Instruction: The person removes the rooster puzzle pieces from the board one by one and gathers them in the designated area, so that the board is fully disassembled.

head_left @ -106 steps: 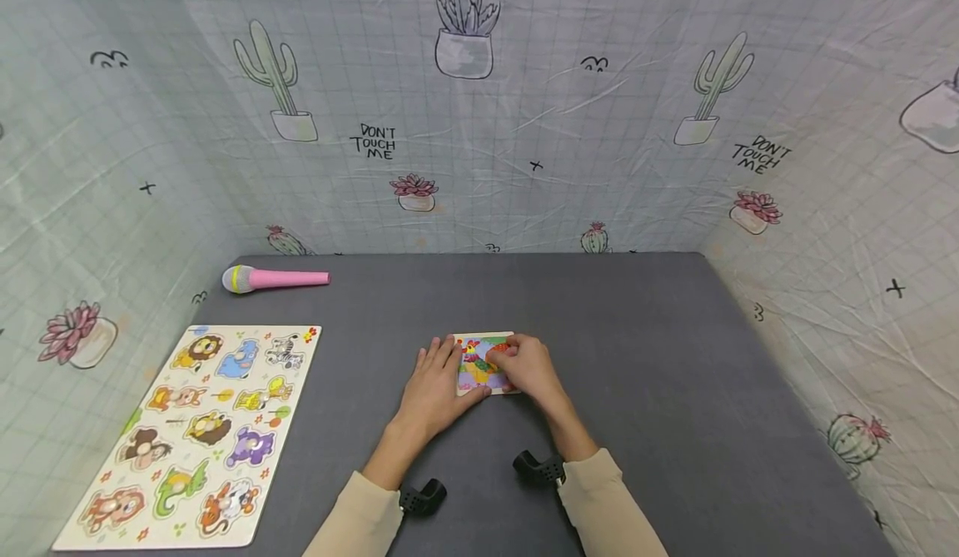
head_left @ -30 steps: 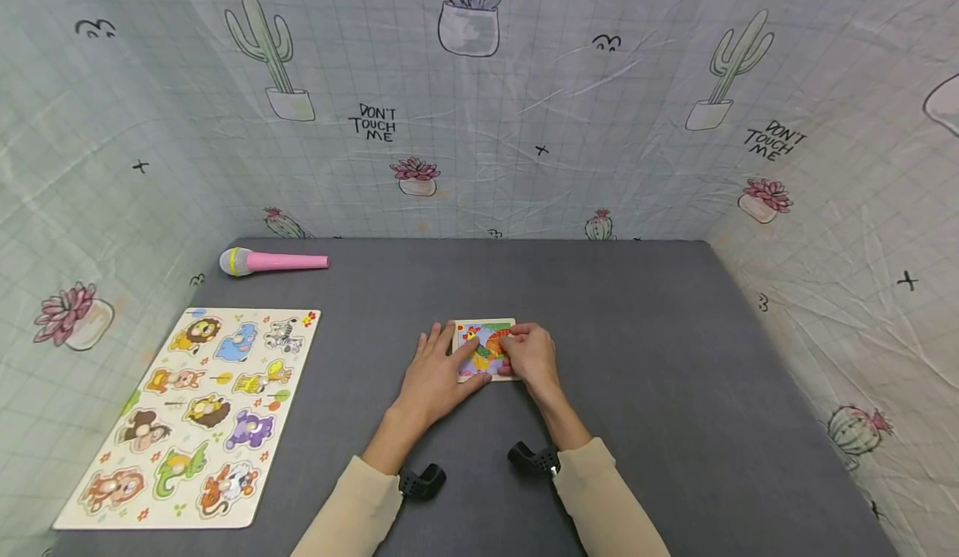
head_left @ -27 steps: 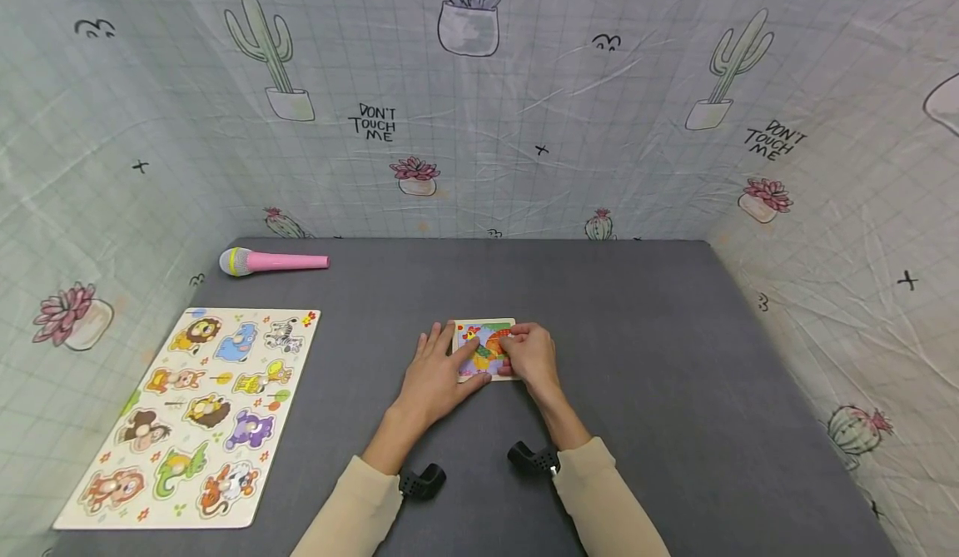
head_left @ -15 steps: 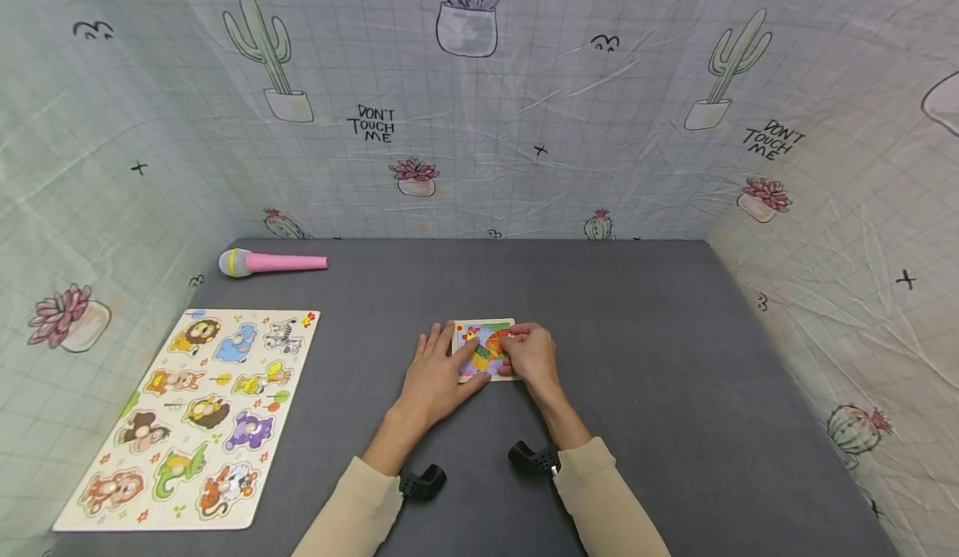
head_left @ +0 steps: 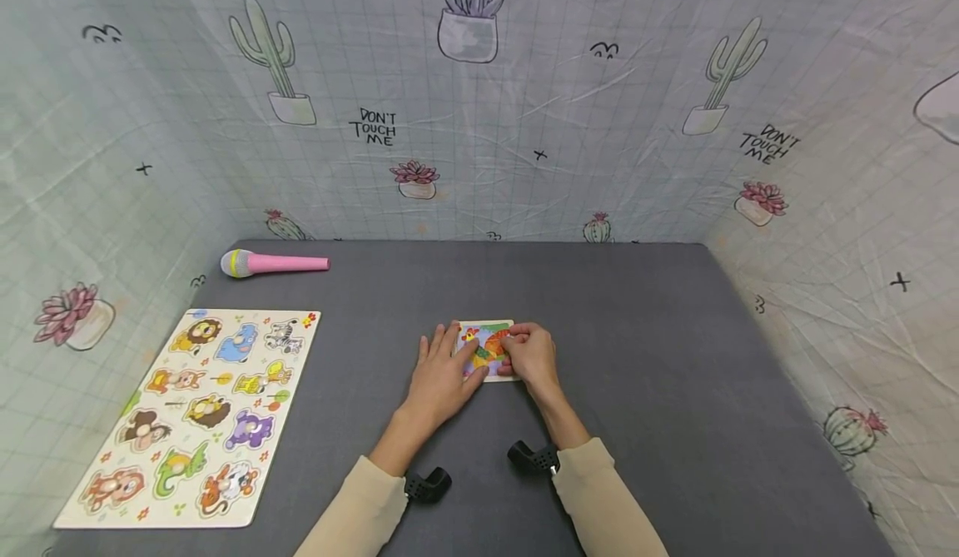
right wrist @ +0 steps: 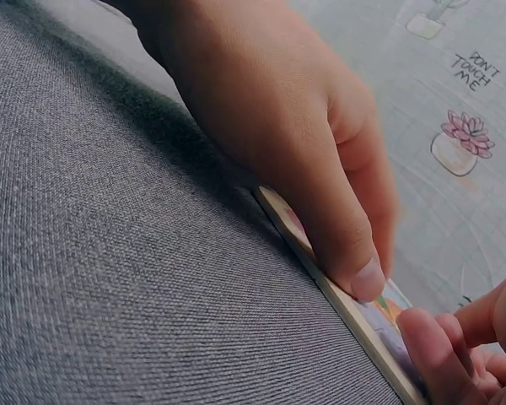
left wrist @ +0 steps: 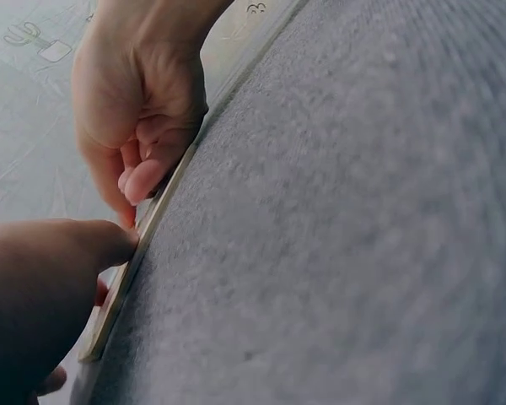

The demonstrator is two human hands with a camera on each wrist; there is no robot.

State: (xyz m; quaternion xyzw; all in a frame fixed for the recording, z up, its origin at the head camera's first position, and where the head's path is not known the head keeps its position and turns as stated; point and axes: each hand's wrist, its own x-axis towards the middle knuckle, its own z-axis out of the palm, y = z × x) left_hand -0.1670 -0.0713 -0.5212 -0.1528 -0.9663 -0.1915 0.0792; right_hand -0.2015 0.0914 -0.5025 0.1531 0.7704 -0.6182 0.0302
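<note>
At picture-board (head_left: 490, 355) edges, fingers (head_left: 450, 339), tabletop (head_left: 644, 357) around

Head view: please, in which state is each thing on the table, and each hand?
Left hand: fingers extended, touching the small puzzle.
Right hand: fingers curled, holding the small puzzle's right side.
Small puzzle: lying flat, picture up, partly covered by both hands.
Animal board: lying flat, pictures up, untouched.
Toy microphone: lying lengthwise, head to the left, untouched.
</note>
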